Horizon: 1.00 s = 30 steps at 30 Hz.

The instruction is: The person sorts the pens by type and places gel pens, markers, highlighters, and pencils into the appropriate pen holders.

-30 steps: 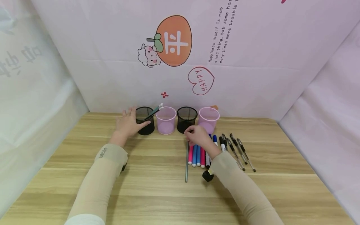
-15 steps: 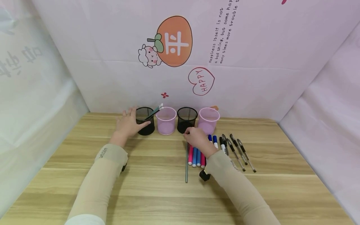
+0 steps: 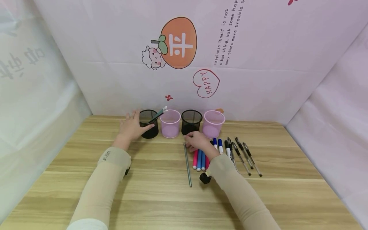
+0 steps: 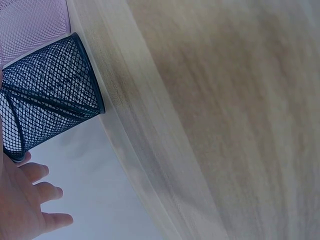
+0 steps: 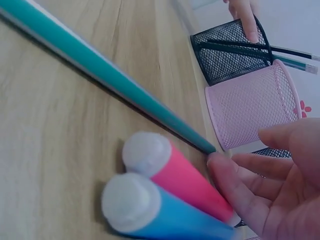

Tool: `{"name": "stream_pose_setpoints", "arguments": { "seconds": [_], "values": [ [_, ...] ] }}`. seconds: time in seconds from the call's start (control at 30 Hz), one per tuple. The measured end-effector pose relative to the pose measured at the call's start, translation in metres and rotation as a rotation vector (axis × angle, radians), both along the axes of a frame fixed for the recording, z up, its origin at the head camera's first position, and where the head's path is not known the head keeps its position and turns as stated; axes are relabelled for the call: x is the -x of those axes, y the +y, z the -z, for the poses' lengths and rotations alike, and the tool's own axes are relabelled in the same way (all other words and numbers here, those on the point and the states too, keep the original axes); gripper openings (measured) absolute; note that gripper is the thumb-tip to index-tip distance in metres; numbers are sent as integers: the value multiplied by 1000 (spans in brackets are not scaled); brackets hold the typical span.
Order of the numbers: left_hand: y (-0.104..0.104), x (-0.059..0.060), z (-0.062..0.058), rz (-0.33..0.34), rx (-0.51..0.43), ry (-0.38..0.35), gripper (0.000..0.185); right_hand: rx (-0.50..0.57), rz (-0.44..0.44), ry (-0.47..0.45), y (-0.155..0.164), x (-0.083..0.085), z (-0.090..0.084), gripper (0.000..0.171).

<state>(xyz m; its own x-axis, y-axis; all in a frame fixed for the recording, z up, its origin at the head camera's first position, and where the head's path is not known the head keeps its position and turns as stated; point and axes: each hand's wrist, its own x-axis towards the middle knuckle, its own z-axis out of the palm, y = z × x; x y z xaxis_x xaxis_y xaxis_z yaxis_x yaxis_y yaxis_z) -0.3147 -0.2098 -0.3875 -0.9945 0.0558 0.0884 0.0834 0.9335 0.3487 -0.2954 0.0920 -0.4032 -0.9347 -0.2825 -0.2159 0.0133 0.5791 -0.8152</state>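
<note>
As R-wrist cam alone shows, R hand (image 5: 285,192) spread by pencil (image 5: 110,76); L hand (image 3: 130,127), spread, touches blk cup (image 3: 150,131).

teal pencil (image 5: 85,57), black mesh cup (image 3: 150,133)

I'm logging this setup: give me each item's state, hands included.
Left black cup: upright, pencils leaning inside.
Right black cup: upright.
Pink cups: both upright.
Loose pencil: lying outside cups.
Markers: lying, partly hidden.
Clear pens: lying.
Left hand: thumb against left black cup.
Right hand: fingertips at loose pencil's end.
</note>
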Motion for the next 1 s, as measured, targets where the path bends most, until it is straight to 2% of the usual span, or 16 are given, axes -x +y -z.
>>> {"name": "stream_pose_setpoints", "arguments": {
  "seconds": [0.23, 0.4, 0.53, 0.77, 1.0],
  "values": [
    [-1, 2, 3, -3, -2, -1, 107, 74, 23, -53, -2, -1, 2, 39],
    [-2, 2, 3, -7, -8, 2, 107, 94, -38, -104, -4, -2, 7, 40],
    [-1, 2, 3, -9, -7, -1, 107, 100, -94, -118, -9, -4, 8, 49],
    [-2, 1, 2, -14, -5, -17, 108, 1, -160, -88, -19, -9, 5, 67],
    [-2, 2, 3, -7, 5, -15, 109, -68, -175, -59, -23, -11, 4, 79]
  ]
}}
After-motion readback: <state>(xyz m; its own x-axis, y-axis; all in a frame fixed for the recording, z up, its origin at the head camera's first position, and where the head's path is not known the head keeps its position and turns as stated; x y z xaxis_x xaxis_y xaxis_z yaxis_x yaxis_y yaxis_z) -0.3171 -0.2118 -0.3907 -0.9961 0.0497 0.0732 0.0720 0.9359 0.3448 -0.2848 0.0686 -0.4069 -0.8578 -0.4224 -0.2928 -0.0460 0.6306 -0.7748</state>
